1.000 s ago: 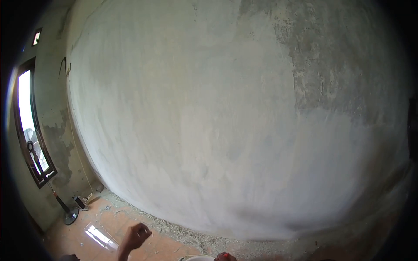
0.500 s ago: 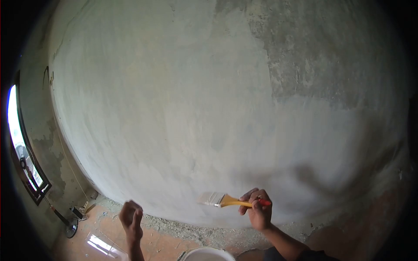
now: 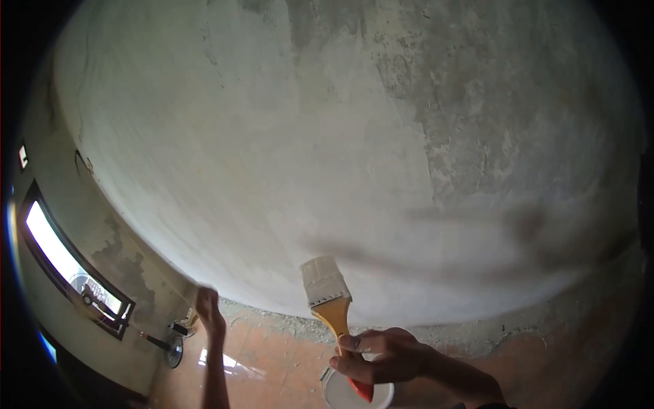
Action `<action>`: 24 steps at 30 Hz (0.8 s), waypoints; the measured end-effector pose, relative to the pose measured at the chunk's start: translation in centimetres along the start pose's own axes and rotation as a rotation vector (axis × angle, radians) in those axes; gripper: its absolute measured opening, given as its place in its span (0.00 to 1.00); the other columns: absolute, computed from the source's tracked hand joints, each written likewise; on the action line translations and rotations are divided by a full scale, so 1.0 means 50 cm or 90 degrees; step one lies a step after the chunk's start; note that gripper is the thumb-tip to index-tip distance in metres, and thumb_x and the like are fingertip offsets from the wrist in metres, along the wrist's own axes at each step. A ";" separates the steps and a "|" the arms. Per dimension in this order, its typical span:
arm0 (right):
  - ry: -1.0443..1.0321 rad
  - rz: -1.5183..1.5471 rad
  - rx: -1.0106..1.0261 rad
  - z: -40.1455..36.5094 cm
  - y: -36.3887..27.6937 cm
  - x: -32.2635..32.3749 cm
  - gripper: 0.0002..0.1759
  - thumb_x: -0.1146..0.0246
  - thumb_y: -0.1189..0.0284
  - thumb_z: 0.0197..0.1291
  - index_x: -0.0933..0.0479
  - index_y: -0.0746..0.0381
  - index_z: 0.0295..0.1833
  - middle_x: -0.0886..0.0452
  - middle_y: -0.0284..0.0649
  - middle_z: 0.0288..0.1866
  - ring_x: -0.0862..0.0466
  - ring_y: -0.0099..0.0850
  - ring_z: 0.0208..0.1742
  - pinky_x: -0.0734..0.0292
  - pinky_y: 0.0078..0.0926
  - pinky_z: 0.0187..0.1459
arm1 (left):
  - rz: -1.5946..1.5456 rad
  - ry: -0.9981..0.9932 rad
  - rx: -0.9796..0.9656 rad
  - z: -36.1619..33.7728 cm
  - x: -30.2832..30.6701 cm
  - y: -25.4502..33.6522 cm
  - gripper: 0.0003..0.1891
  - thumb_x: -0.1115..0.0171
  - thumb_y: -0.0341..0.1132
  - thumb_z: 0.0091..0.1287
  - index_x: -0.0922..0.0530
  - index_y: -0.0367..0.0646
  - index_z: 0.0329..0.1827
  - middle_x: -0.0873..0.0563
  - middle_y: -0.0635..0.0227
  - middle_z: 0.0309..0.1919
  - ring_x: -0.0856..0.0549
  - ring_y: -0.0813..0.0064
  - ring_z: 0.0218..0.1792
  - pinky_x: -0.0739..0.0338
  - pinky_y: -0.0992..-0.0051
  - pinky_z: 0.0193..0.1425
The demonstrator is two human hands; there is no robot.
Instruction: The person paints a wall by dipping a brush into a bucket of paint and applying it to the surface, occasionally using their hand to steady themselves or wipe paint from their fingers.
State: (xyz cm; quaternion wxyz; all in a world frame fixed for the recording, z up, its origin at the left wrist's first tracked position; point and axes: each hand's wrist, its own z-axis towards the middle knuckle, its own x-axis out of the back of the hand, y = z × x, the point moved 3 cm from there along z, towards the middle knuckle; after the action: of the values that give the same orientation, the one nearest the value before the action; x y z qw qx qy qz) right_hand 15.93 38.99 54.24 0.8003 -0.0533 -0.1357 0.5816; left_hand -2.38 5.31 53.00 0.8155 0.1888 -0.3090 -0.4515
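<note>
My right hand (image 3: 385,356) is wrapped round the handle of a wide paintbrush (image 3: 327,293) with a yellow and red handle. Its pale, coated bristles point up and overlap the lower wall (image 3: 286,184). Below that hand, partly hidden by it, is a white bucket (image 3: 335,394) on the floor. My left hand (image 3: 208,308) is raised near the wall's lower left edge, fingers curled in, with nothing visible in them. The wall is pale and coated over most of its face, with a darker grey rough patch (image 3: 477,116) at upper right.
Scraped flakes (image 3: 300,326) lie along the foot of the wall on the orange tiled floor (image 3: 272,368). On the left wall is a dark-framed window (image 3: 58,252). A round-based stand (image 3: 174,351) is on the floor below it.
The brush has swung from lying sideways to bristles up, and my right hand has moved lower and left, over the bucket. My left hand is slightly higher. The view has shifted and tilted.
</note>
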 end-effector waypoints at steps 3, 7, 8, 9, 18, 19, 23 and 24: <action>-0.024 -0.108 0.154 0.083 -0.007 0.025 0.10 0.37 0.67 0.57 0.23 0.56 0.45 0.24 0.36 0.40 0.19 0.19 0.37 0.19 0.13 0.34 | 0.244 0.064 -0.331 0.294 -0.017 0.224 0.13 0.44 0.40 0.64 0.30 0.38 0.39 0.30 0.64 0.35 0.32 0.66 0.40 0.37 0.67 0.50; -0.015 -0.181 0.243 0.181 -0.018 0.056 0.17 0.44 0.52 0.62 0.23 0.54 0.42 0.24 0.32 0.38 0.20 0.14 0.35 0.21 0.07 0.31 | 0.265 0.191 -0.528 0.575 -0.050 0.439 0.30 0.49 0.52 0.67 0.42 0.39 0.63 0.35 0.55 0.61 0.37 0.57 0.62 0.46 0.55 0.66; -0.026 -0.195 0.266 0.197 -0.022 0.059 0.18 0.44 0.52 0.61 0.23 0.54 0.41 0.24 0.31 0.37 0.20 0.14 0.37 0.21 0.07 0.32 | 0.250 0.224 -0.528 0.624 -0.058 0.471 0.33 0.50 0.55 0.67 0.45 0.40 0.66 0.39 0.54 0.64 0.39 0.55 0.64 0.49 0.53 0.67; -0.037 -0.198 0.287 0.211 -0.021 0.056 0.19 0.44 0.51 0.61 0.24 0.56 0.41 0.23 0.32 0.39 0.21 0.15 0.38 0.21 0.07 0.33 | 0.269 0.236 -0.501 0.665 -0.068 0.491 0.35 0.50 0.55 0.67 0.47 0.39 0.67 0.41 0.53 0.65 0.40 0.54 0.65 0.51 0.52 0.67; 0.133 -0.274 0.135 0.321 -0.031 0.095 0.05 0.39 0.75 0.51 0.27 0.64 0.29 0.21 0.45 0.38 0.19 0.27 0.35 0.22 0.15 0.30 | 0.246 0.227 -0.447 0.706 -0.156 0.438 0.40 0.69 0.63 0.67 0.50 0.40 0.72 0.51 0.51 0.72 0.52 0.53 0.72 0.57 0.51 0.70; 0.128 -0.294 0.132 0.333 -0.025 0.097 0.05 0.38 0.76 0.51 0.28 0.64 0.27 0.21 0.45 0.39 0.19 0.27 0.34 0.22 0.15 0.28 | 0.238 0.240 -0.439 0.710 -0.168 0.436 0.39 0.70 0.64 0.67 0.50 0.41 0.72 0.51 0.51 0.72 0.51 0.53 0.72 0.57 0.51 0.70; 0.130 -0.368 0.126 0.391 -0.029 0.058 0.10 0.35 0.78 0.45 0.32 0.62 0.23 0.22 0.43 0.40 0.21 0.25 0.32 0.22 0.15 0.26 | 0.233 0.244 -0.408 0.706 -0.170 0.436 0.41 0.72 0.67 0.65 0.48 0.43 0.72 0.49 0.53 0.72 0.51 0.54 0.72 0.56 0.51 0.70; 0.125 -0.378 0.123 0.408 -0.031 0.042 0.10 0.35 0.78 0.45 0.32 0.62 0.23 0.22 0.43 0.40 0.21 0.25 0.32 0.22 0.15 0.26 | 0.223 0.240 -0.404 0.705 -0.169 0.434 0.41 0.72 0.67 0.65 0.48 0.43 0.72 0.49 0.53 0.72 0.51 0.54 0.72 0.56 0.51 0.70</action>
State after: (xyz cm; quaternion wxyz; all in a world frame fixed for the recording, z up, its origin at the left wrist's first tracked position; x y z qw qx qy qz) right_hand 12.26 38.99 74.48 0.9455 0.0085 -0.0116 0.3253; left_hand -16.09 22.82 88.91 0.9401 -0.0482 -0.0266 -0.3364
